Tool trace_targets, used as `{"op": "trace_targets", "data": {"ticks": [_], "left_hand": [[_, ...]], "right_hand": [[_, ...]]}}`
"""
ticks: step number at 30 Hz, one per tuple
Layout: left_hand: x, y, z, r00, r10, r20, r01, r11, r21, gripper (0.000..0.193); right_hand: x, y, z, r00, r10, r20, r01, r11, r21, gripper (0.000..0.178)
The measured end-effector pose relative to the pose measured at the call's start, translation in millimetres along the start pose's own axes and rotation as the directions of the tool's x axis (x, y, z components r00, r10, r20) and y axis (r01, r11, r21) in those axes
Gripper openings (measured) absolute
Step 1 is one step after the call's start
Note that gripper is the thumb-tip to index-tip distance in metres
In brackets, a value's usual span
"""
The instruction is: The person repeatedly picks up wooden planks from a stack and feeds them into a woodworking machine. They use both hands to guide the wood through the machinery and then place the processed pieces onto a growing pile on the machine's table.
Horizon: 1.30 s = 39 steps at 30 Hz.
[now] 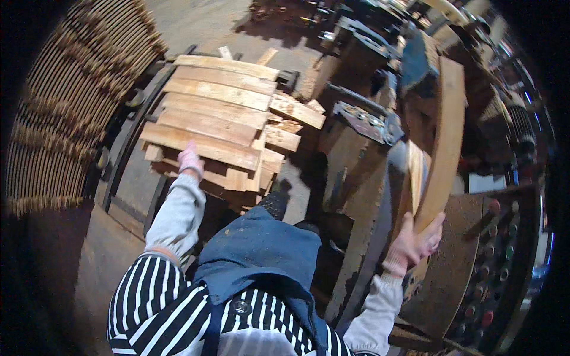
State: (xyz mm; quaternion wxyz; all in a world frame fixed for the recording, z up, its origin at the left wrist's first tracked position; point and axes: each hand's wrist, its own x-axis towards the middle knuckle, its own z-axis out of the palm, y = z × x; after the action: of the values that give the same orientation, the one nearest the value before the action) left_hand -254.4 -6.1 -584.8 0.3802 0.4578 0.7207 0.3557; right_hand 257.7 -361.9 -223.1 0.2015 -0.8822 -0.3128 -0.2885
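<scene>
My left hand [190, 160], in a pinkish glove, is closed at the near edge of the front wooden board [205, 146]. That board tops a stack of planks [217, 89] laid side by side on the left. On the right, my gloved right hand [415, 242] grips the near end of a long wooden board [446, 133]. It stretches away from me along the machine [368, 172]. A second, shorter-looking piece of wood [417, 169] lies just left of it. My right fingers partly hide where the two pieces meet.
Many thin slats [71, 107] are piled at the far left. Loose offcuts [291, 113] lie beside the plank stack. A control panel with coloured buttons [490, 267] stands at the right. A metal bracket with bolts [365, 121] sits on the machine left of the long board.
</scene>
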Motion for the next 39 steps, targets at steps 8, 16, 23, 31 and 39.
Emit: {"op": "trace_targets", "data": {"ticks": [8, 16, 23, 31, 39], "left_hand": [[-27.9, 125.5, 35.7, 0.853, -0.52, -0.056, 0.397, 0.715, -0.575, 0.079], [33.3, 122.8, 66.9, 0.875, -0.469, 0.121, 0.378, 0.504, -0.777, 0.07], [34.0, 114.0, 54.9, 0.885, -0.404, 0.232, 0.403, 0.412, -0.817, 0.071], [-37.3, 112.0, -17.1, 0.958, -0.266, 0.111, 0.266, 0.667, -0.696, 0.061], [-187.9, 234.7, 23.7, 0.863, 0.409, 0.297, -0.142, 0.76, -0.634, 0.045]], "right_hand": [[49.7, 5.3, 50.0, 0.999, 0.04, 0.03, -0.046, 0.968, 0.246, 0.087], [-167.5, 47.3, -101.7, 0.9, 0.156, 0.408, -0.136, 0.988, -0.077, 0.078], [-168.5, 52.0, -104.2, 0.935, -0.174, 0.309, 0.235, 0.957, -0.17, 0.053], [-37.8, 41.7, 14.7, 0.896, -0.369, 0.248, 0.364, 0.929, 0.068, 0.045], [34.3, -26.8, 63.3, 0.832, -0.458, 0.313, 0.365, 0.877, 0.312, 0.056]]}}
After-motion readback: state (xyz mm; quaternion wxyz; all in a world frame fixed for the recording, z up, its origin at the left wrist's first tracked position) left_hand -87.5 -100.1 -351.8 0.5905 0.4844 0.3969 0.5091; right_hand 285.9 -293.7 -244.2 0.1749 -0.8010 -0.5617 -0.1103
